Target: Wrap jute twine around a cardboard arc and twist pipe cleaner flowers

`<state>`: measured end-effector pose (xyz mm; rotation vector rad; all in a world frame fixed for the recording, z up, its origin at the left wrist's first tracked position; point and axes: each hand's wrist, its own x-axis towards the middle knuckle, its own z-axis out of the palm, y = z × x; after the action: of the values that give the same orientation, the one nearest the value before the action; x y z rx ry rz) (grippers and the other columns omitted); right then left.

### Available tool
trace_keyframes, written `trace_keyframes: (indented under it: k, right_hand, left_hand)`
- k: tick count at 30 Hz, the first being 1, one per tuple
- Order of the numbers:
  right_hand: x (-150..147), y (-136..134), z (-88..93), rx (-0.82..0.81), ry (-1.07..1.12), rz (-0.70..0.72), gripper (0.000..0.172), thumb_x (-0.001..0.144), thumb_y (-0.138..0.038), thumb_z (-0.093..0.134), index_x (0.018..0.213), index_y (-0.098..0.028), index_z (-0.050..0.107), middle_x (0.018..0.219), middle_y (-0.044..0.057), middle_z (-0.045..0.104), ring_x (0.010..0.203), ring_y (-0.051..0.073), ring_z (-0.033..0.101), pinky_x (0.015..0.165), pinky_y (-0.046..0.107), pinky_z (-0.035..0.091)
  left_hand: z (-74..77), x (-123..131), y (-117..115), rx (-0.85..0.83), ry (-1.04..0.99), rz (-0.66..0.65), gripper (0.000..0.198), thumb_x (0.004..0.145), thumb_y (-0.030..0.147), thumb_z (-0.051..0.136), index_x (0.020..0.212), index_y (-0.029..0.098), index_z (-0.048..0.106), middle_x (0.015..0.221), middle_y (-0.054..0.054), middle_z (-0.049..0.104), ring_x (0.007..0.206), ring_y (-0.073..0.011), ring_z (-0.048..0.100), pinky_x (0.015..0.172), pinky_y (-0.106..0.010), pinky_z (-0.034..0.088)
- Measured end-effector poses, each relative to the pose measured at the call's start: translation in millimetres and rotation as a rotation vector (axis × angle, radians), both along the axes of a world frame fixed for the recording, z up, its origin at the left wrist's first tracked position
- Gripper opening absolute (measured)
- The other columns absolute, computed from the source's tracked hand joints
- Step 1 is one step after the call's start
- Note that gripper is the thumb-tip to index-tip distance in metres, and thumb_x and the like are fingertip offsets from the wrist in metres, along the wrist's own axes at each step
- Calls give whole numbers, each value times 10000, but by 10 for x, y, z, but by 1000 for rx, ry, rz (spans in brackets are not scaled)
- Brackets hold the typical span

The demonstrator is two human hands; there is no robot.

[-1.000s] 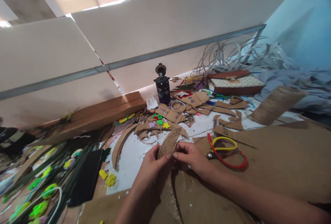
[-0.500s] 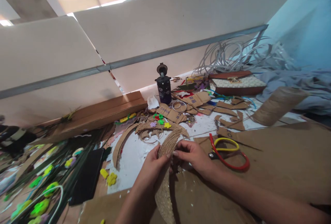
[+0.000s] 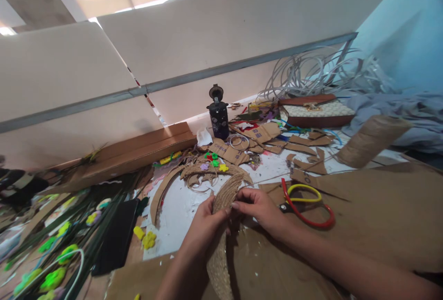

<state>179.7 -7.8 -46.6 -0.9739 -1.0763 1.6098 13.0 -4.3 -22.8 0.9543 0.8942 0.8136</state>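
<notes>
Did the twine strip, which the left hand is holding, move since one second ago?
Yes. Judged against the bottle, the twine strip has swung its lower end to the left, now almost straight below the bottle in the picture.

Place: a craft workroom, by its look
Table point(image 3: 176, 219): strewn with cut cardboard scraps point(image 3: 226, 151) and fuzzy bright flowers point(image 3: 149, 240)
Tools: scissors point(image 3: 290, 201) with red and yellow handles
Supplies: big roll of twine point(image 3: 374, 143), coils of pale tubing point(image 3: 294, 78)
Backdrop: plain partition panels point(image 3: 224, 37), pale blue wall point(image 3: 411, 46)

White tabletop point(image 3: 172, 231) — cardboard scraps point(image 3: 226, 151)
</notes>
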Motion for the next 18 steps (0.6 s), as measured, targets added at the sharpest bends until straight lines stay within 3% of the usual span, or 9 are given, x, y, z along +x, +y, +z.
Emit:
trace_keyframes:
  k: [12,18]
  right_hand:
    - [10,-8,17,33,3,5,267,712,-396,796,748,-154,691,696,23,712,627,182,654,651,307,505]
    - [4,-23,-36,25,-3,-42,188,694,-328,767,730,-167,676,682,4,684,601,168,616,607,289,491]
  left_hand:
    - [-31,-12,-7,-13,-3,-12,320,709,315,824,892,126,642,659,7,616,512,-101,520,483,-205,429]
    - [107,80,-44,-9,17,13,375,645,355,864,864,126,664,629,10,622,479,-91,496,468,-205,410]
